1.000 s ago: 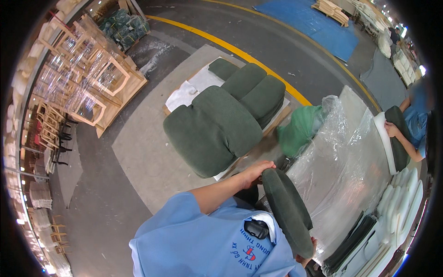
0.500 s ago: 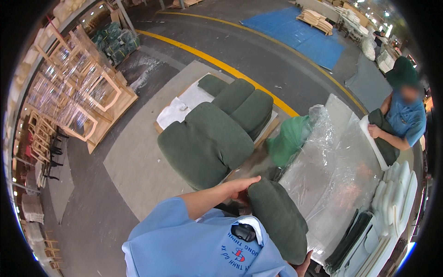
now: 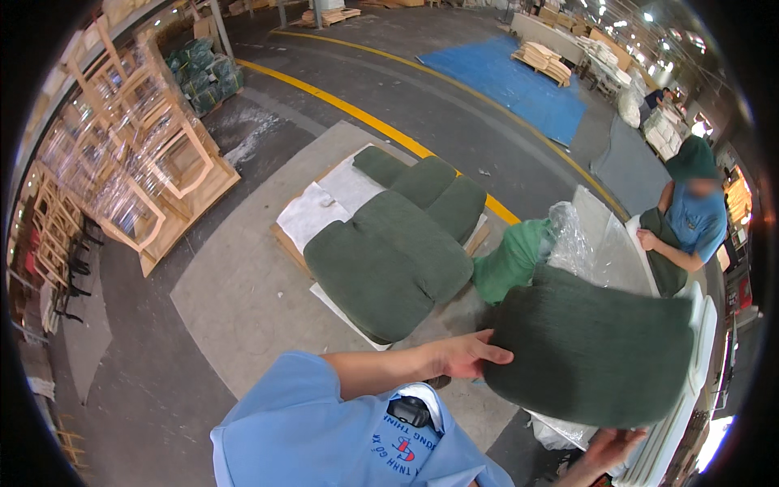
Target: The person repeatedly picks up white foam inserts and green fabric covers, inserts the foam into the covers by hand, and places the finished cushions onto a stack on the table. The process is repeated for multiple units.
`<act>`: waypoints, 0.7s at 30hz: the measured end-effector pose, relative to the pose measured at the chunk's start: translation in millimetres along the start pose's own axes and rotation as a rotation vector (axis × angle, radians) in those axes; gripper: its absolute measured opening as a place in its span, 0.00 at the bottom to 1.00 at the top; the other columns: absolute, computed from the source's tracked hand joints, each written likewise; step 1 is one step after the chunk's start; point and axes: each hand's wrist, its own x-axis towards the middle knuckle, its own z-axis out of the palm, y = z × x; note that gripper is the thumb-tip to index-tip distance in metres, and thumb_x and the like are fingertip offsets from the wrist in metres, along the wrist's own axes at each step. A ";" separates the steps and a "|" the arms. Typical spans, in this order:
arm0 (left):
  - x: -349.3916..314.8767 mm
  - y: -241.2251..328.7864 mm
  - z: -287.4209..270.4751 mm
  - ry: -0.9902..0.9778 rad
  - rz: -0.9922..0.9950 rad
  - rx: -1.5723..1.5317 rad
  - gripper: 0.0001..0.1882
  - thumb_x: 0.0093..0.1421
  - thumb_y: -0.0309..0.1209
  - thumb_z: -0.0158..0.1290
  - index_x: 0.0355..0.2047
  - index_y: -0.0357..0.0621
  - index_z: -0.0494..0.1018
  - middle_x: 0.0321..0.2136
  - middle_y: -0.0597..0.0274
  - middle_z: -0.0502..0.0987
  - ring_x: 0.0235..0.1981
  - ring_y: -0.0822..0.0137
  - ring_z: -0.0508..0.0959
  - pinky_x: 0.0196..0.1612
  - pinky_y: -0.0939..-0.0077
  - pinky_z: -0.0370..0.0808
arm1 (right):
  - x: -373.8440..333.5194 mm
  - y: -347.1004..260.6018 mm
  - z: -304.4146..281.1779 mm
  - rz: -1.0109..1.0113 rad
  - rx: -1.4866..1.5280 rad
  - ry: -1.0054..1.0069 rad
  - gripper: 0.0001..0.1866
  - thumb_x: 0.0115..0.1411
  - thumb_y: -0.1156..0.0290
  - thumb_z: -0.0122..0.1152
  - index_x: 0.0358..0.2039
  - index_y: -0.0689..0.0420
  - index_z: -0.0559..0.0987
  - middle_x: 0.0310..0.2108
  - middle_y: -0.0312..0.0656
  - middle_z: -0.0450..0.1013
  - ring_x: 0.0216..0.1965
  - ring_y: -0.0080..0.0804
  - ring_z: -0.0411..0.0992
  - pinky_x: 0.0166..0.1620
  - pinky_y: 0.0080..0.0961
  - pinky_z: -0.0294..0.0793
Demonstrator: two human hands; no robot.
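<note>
A dark green upholstered cushion (image 3: 596, 349) is held up before me at the right, its broad face turned toward me. My left hand (image 3: 471, 355) grips its left edge, thumb on the face and fingers behind. At the near lower edge, my right hand (image 3: 614, 448) holds it from below, its fingers partly hidden by the cushion. Left of it, another large dark green cushion (image 3: 385, 264) lies on a stack on a white-covered pallet (image 3: 312, 213). Smaller green cushions (image 3: 430, 185) lie beyond. A bright green bag (image 3: 511, 258) stands between the pallet and the held cushion.
Clear plastic sheeting (image 3: 572, 243) lies behind the held cushion, partly covered by it. White foam pads (image 3: 702, 325) are stacked at the right. A co-worker in blue (image 3: 702, 219) handles a green cover there. Plastic-wrapped wooden frames (image 3: 146, 138) stand at the left.
The cushion has moved up and to the right and turned from its narrow side to its broad face. Both hands have moved right with it, and the right hand shows more.
</note>
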 end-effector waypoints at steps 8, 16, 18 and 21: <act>-95.2 -14.1 -71.1 0.092 -0.215 1.509 0.30 0.67 0.39 0.64 0.66 0.50 0.68 0.51 0.60 0.79 0.42 0.65 0.79 0.44 0.64 0.77 | -66.3 124.5 204.8 0.044 -0.342 0.048 0.45 0.49 0.82 0.72 0.69 0.60 0.65 0.61 0.48 0.69 0.60 0.41 0.70 0.65 0.40 0.68; -255.0 61.5 -65.6 0.854 0.385 1.384 0.55 0.52 0.39 0.73 0.76 0.51 0.55 0.76 0.47 0.52 0.76 0.45 0.53 0.75 0.56 0.58 | -55.3 141.6 225.6 0.178 -1.225 -0.669 0.35 0.40 0.83 0.79 0.53 0.58 0.79 0.38 0.46 0.83 0.43 0.35 0.81 0.50 0.30 0.78; -260.5 69.6 -58.7 0.760 0.347 1.439 0.55 0.51 0.39 0.75 0.76 0.54 0.57 0.78 0.50 0.46 0.79 0.47 0.43 0.78 0.57 0.50 | -50.3 158.4 238.5 0.224 -1.179 -0.901 0.36 0.39 0.83 0.79 0.53 0.58 0.79 0.39 0.45 0.83 0.42 0.33 0.81 0.48 0.30 0.78; -260.2 64.2 -73.1 0.548 0.113 1.556 0.55 0.48 0.37 0.76 0.74 0.54 0.59 0.79 0.52 0.44 0.79 0.46 0.42 0.78 0.56 0.50 | -26.1 181.3 276.2 0.229 -1.217 -1.236 0.36 0.41 0.79 0.82 0.54 0.57 0.78 0.43 0.48 0.83 0.43 0.40 0.83 0.48 0.33 0.80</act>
